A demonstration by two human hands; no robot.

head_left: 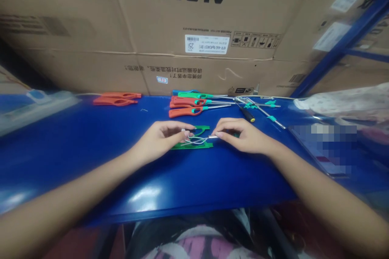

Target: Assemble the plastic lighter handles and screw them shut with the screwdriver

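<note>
My left hand (165, 137) pinches the end of thin white wires (197, 139) between thumb and fingertips; a small white piece shows at the tips. Opposite it, my right hand (240, 134) is closed on a slim metal lighter tube (213, 136), and the wires run from the tube across to the left hand. Beneath both hands lie green lighter shell halves (206, 145) on the blue table, partly covered by the left hand. What lies under the right palm is mostly hidden, though a bit of teal plastic peeks out.
Behind the hands lie red lighters (185, 111), a green lighter (191, 94), several metal tubes with teal fittings (271, 118) and a black screwdriver (247, 114). Red shells (115, 99) rest back left. A large cardboard box (152, 20) walls off the table's back. A flat tablet-like object (319, 153) sits right.
</note>
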